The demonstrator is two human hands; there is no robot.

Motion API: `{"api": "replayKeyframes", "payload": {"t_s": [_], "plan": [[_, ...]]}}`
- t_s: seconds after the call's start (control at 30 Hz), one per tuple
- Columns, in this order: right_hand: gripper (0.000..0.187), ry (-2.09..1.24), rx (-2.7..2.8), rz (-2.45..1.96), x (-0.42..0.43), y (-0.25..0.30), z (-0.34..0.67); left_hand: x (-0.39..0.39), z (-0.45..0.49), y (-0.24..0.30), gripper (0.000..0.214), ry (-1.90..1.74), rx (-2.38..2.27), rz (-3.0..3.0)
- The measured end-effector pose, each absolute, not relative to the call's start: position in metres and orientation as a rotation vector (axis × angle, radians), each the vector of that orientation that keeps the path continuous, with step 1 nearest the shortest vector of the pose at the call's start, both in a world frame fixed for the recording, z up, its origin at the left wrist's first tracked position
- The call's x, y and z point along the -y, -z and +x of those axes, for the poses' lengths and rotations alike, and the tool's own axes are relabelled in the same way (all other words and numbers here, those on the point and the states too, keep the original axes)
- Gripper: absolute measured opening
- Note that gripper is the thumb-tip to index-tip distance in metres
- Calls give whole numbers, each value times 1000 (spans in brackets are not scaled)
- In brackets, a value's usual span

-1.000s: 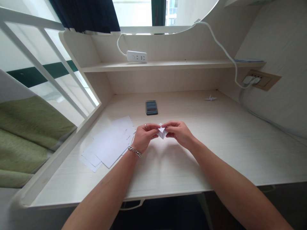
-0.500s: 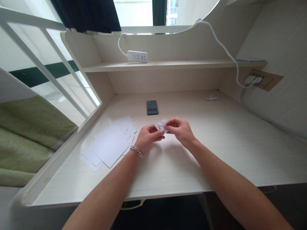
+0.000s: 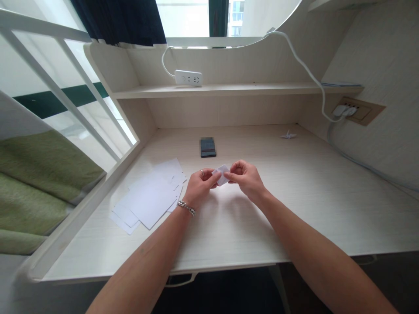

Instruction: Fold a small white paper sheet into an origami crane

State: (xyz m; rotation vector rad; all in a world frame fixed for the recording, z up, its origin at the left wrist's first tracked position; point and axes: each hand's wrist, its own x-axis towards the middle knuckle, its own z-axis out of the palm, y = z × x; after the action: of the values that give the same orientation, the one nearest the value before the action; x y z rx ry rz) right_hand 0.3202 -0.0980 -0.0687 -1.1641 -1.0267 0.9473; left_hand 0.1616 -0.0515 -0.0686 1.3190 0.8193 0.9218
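A small folded piece of white paper is held a little above the desk between my two hands. My left hand pinches its left side, thumb on top. On the opposite side, my right hand grips the paper between thumb and fingers. The paper shows as a roughly diamond-shaped flat piece; its underside and the fingertips below it are hidden. Left of my left hand lies a loose stack of white paper sheets on the desk.
Beyond my hands a dark phone lies on the desk. A folded paper crane sits at the back right. A white power strip rests on the shelf, and its cable runs to a wall socket.
The folded paper has turned and now lies flatter, showing a diamond-shaped face. My left thumb has shifted slightly on it, and my right fingers have moved a little to the right.
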Motion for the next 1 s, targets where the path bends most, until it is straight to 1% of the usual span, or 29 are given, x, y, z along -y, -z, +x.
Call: {"api": "replayKeyframes", "payload": {"t_s": [0.17,0.23,0.4,0.57,0.63,0.77,0.87,1.0], "plan": [[36,-1107,1109,-1205,100,68,317,48,161,71,34,-1001,-859,1413],[34,-1116,1139,-1207,100,68,316,49,162,71,35,-1022,-875,1439],[34,-990,1092,-1227,98,70,317,55,163,68,35,-935,-819,1409],[28,-956,1213,-1233,98,72,322,50,158,70,14,-867,-914,1697],[25,-890,1346,-1239,98,74,325,48,156,72,11,-834,-972,1831],[18,-725,1411,-1308,95,78,329,45,155,75,17,-838,-940,1810],[16,-687,1395,-1356,95,77,331,45,154,74,23,-915,-1020,1789],[11,-653,1510,-1383,100,73,329,47,152,70,19,-1018,-1101,1919]]}}
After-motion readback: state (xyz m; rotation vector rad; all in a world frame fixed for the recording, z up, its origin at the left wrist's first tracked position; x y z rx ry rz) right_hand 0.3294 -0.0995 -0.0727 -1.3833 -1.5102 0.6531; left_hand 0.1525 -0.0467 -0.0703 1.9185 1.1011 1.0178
